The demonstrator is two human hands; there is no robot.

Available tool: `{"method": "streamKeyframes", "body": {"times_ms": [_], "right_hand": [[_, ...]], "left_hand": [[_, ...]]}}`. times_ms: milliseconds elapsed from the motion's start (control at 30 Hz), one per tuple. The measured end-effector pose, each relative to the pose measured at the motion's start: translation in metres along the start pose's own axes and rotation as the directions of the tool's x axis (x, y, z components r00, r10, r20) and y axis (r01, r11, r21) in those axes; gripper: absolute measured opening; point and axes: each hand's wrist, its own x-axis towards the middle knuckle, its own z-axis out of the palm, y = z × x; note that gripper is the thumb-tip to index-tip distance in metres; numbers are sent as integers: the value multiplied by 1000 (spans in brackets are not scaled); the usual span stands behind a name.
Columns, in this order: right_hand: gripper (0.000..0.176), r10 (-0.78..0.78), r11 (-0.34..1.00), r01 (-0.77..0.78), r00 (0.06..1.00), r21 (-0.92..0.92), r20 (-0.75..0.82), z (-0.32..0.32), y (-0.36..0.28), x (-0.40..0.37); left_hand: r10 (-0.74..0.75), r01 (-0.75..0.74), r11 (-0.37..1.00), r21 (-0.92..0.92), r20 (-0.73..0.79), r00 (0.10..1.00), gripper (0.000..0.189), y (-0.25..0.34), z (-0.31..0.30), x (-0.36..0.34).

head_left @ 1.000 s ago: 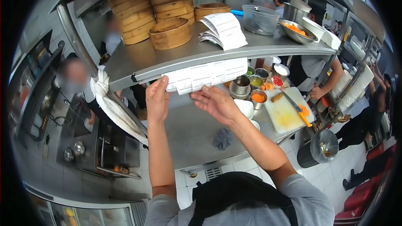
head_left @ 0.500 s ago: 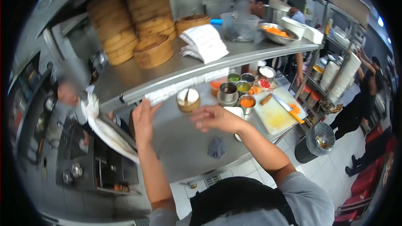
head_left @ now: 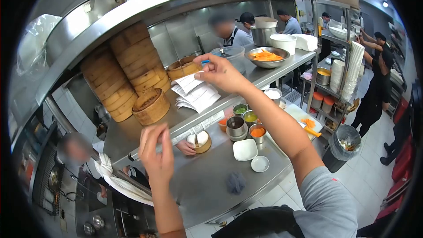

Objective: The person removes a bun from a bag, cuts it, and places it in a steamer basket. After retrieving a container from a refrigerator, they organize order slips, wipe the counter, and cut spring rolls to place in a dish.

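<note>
My right hand (head_left: 220, 72) reaches over the upper steel shelf, at the top edge of a stack of white paper slips (head_left: 198, 94). Its thumb and index fingertips are apart, with nothing seen between them. My left hand (head_left: 156, 150) is raised in front of the shelf edge, fingers loosely bent and apart, holding nothing I can see. Just behind it, a small bamboo steamer (head_left: 203, 146) with white contents sits on the lower counter. Another person's hand (head_left: 186, 147) touches that steamer's left side.
Tall bamboo steamers (head_left: 103, 81) stand left on the shelf; a bowl of orange pieces (head_left: 266, 57) stands right. Below are metal sauce pots (head_left: 236, 126), a square white dish (head_left: 245, 150), a small saucer (head_left: 260, 164), a grey cloth (head_left: 235, 183) and a knife (head_left: 312, 131).
My right hand has risen from above the counter to the paper slips. My view has tilted up. Another person's hand now shows at the small steamer.
</note>
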Motion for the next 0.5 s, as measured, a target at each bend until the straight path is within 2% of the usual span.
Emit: {"method": "streamKeyframes", "body": {"times_ms": [33,67,133,167,267,300,333,367,400,433,500], "right_hand": [[41,85,990,-84,996,113,-4,4,-10,0],[41,83,990,-81,997,117,-5,7,-9,2],[41,142,956,-133,990,262,-15,9,-8,6],[41,139,957,-130,990,260,-17,8,-7,4],[44,-12,924,-19,997,383,79,5,-4,1],[56,-73,938,17,986,347,150,1,-4,2],[56,-74,937,19,986,348,146,-3,-4,0],[65,-168,978,145,973,150,159,-6,-3,-5],[73,-255,961,270,948,-53,193,-8,-5,-8],[89,-238,954,272,943,-126,234,-10,-6,-9],[90,-221,955,262,940,-137,258,-8,-13,-11]], "left_hand": [[0,2,999,-35,66,998,14,-5,8,10],[3,-1,1000,-32,68,998,14,-10,16,19],[78,-86,996,27,223,972,16,-19,29,34],[44,-53,998,27,258,965,18,-17,35,38],[40,-63,996,66,311,949,19,-19,42,42],[44,-68,995,66,314,948,19,-20,43,43],[37,-64,995,71,326,945,20,-21,43,42],[28,-57,995,78,338,941,22,-21,42,42],[18,-50,995,84,348,937,23,-21,41,41],[16,-49,995,85,348,937,23,-20,41,41],[-44,21,998,67,354,934,25,-18,40,41]]}}
